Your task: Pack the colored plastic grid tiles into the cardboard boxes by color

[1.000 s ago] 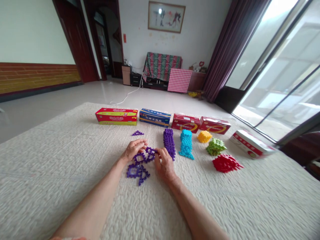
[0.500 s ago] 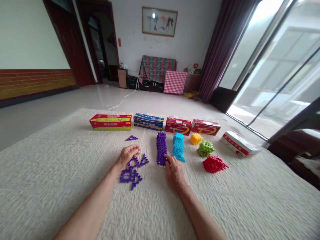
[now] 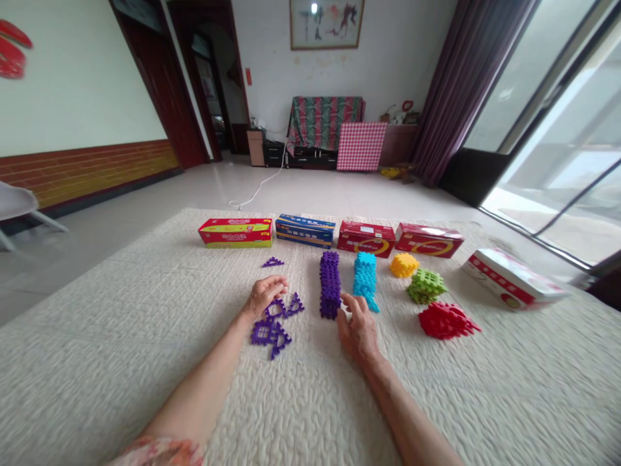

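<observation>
My left hand (image 3: 265, 292) rests with curled fingers on loose purple plastic grid pieces (image 3: 272, 321), its fingertips pinching one of them. My right hand (image 3: 358, 325) lies on the quilted cloth (image 3: 145, 336), fingertips pressed against the near end of a long purple stack of pieces (image 3: 330, 283). A cyan stack (image 3: 365, 279) stands just right of it. One small purple triangle (image 3: 272, 262) lies alone farther back.
Yellow (image 3: 403, 265), green (image 3: 425, 285) and red (image 3: 446, 320) piles of pieces lie to the right. A row of flat boxes (image 3: 305, 231) lines the cloth's far edge, with another box (image 3: 509, 278) at the right. Tiled floor, doorway and glass doors lie beyond.
My right hand left the loose purple pieces and moved right to the end of the purple stack. My left hand stayed on the loose pieces. The camera tilted slightly.
</observation>
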Available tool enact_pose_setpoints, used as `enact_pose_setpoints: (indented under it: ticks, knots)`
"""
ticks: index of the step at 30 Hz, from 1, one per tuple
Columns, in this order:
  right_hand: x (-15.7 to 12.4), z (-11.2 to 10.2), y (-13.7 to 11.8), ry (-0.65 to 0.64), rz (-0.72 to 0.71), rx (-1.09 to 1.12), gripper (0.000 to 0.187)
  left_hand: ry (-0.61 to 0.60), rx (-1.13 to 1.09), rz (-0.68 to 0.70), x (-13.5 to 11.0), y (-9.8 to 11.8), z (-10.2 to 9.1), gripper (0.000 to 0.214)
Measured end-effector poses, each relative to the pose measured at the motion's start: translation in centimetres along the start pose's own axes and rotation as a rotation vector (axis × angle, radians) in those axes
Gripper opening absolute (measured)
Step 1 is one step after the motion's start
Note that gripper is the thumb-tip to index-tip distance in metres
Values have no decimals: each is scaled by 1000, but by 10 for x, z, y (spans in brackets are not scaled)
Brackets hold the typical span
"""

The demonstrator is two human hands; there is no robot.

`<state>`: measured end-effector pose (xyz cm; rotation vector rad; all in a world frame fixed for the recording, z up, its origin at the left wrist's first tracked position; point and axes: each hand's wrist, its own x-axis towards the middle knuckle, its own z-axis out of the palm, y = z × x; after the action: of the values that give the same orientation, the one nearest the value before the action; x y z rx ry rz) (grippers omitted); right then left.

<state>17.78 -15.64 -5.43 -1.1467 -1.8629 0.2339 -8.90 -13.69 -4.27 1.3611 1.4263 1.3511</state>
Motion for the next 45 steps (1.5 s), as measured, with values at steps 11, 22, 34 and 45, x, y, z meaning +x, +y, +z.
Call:
enact_pose_setpoints:
  ticks: [11, 22, 34, 45]
  knots:
    - [0, 1, 1, -30, -38, 22, 26, -142, 370, 264, -40, 10, -27, 38]
    - [-2, -2, -4, 14, -42, 12, 26, -27, 568, 382, -49, 7, -14, 29]
    - [-5, -20, -22, -171, -247, 203, 38, -239, 606, 496, -71, 34, 55, 30]
    - [-8, -15, -18, -211, -116, 258, 15, -237, 546, 573, -64, 24, 69, 30]
